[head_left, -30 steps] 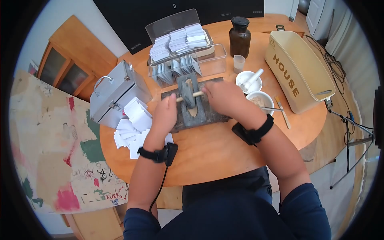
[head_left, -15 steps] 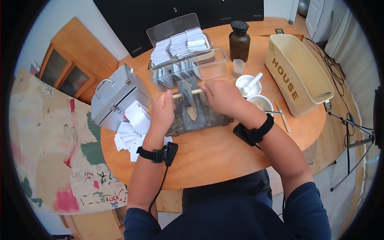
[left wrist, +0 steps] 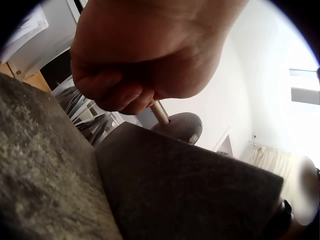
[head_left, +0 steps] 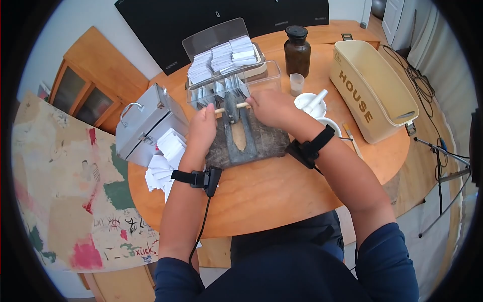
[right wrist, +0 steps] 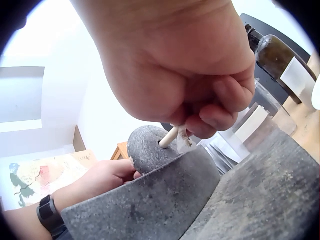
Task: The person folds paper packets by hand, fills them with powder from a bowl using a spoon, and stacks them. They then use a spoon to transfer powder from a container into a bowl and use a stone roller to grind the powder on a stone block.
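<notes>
A grey stone grinding wheel (head_left: 231, 107) stands on edge in the narrow groove of a stone trough (head_left: 250, 143), close to its far end. A pale wooden handle (head_left: 241, 105) runs through the wheel's centre. My left hand (head_left: 202, 132) curls its fingers round the handle's left end. My right hand (head_left: 273, 109) grips the right end. Tan powder (head_left: 238, 137) lies along the groove on the near side of the wheel. In the right wrist view, the wheel (right wrist: 147, 148) shows above the trough wall (right wrist: 150, 200), with the handle (right wrist: 169, 137) entering the right fist.
A clear divided box (head_left: 266, 75) with packets stands just beyond the trough. White papers (head_left: 171, 146) and a metal case (head_left: 148, 121) lie left. To the right are a mortar with pestle (head_left: 316, 102), a second bowl, a brush (head_left: 356, 146), a brown jar (head_left: 297, 53) and a cream bin (head_left: 372, 95).
Both hands have pushed the handle and wheel away from the body, from mid-trough to the far end. More of the tan powder in the near groove is uncovered.
</notes>
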The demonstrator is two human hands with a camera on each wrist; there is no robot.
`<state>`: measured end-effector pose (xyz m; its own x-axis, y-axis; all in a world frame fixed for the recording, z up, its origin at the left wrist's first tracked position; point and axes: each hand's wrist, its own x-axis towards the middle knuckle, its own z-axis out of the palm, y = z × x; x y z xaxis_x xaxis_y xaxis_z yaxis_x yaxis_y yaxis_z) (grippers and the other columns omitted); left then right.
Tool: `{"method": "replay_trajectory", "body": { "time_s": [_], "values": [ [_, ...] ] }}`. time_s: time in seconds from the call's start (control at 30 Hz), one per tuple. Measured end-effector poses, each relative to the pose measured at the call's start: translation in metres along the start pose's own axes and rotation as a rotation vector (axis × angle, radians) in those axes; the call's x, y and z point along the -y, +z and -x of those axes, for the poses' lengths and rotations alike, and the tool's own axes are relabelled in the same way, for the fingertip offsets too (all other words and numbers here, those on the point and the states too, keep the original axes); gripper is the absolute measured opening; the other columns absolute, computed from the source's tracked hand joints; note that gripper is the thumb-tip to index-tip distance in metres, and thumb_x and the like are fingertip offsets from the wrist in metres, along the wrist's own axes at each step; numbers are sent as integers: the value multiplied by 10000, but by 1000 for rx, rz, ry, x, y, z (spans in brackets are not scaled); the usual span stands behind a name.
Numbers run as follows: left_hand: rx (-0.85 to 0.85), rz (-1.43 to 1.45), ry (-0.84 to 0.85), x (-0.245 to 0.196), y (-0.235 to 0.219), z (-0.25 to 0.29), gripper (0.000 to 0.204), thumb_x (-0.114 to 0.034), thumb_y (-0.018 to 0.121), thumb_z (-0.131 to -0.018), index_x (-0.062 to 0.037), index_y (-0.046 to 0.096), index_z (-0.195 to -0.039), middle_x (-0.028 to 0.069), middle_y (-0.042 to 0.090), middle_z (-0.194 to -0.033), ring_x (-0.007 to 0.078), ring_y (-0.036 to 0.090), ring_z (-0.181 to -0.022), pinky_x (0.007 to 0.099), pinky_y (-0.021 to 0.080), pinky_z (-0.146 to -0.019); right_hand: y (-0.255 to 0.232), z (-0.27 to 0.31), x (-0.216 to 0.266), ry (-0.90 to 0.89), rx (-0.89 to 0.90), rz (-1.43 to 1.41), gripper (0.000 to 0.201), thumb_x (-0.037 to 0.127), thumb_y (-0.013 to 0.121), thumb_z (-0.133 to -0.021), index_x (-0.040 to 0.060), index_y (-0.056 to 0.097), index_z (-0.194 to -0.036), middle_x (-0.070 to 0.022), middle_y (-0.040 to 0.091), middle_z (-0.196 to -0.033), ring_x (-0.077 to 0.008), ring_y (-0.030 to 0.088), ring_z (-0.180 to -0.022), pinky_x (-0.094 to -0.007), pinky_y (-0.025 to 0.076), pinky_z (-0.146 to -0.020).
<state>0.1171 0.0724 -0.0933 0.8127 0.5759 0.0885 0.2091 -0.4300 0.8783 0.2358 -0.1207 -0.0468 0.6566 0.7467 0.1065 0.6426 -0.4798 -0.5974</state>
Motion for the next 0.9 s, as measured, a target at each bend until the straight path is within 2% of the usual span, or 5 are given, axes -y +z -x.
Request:
{"method": "replay_trajectory", "body": {
  "time_s": [0.03, 0.2, 0.5, 0.7, 0.9],
  "values": [
    [11, -82, -12, 0, -1, 4, 477, -386, 417, -1029, -37, 525, -723, 13, 494, -605, 129, 461, -557, 325, 388, -547, 3, 3, -3, 1, 1, -1, 344, 285, 473, -978, 30, 701, -946, -216, 687, -944, -399, 655, -910, -483, 505, -790],
    [64, -130, -15, 8, -3, 35, 510, -394, 418, -1024, -19, 507, -689, 39, 515, -591, 141, 494, -559, 339, 393, -547, 8, 22, -6, -38, 133, 86, 359, 300, 447, -989, 39, 693, -959, -214, 685, -943, -398, 656, -914, -486, 506, -791],
    [-17, 22, -12, -4, -3, 9, 490, -393, 401, -1037, -24, 522, -738, 42, 513, -618, 147, 502, -577, 345, 400, -561, -1, -1, 0, -59, -5, 46, 354, 301, 452, -990, 40, 688, -957, -206, 690, -912, -404, 660, -881, -491, 507, -780],
    [37, -246, 75, 11, -1, 31, 482, -390, 409, -1033, -24, 524, -741, 40, 500, -615, 178, 498, -586, 363, 410, -586, 9, 20, -12, -52, 64, 47, 365, 313, 441, -995, 37, 677, -963, -207, 682, -924, -407, 645, -893, -495, 502, -784],
    [162, -160, -96, -5, -5, 60, 470, -372, 399, -1028, 10, 516, -779, 160, 529, -654, 317, 548, -638, 416, 430, -643, 0, 32, -3, -64, 144, 112, 352, 317, 434, -998, 49, 660, -975, -195, 679, -917, -408, 636, -878, -501, 497, -771]
  ]
}}
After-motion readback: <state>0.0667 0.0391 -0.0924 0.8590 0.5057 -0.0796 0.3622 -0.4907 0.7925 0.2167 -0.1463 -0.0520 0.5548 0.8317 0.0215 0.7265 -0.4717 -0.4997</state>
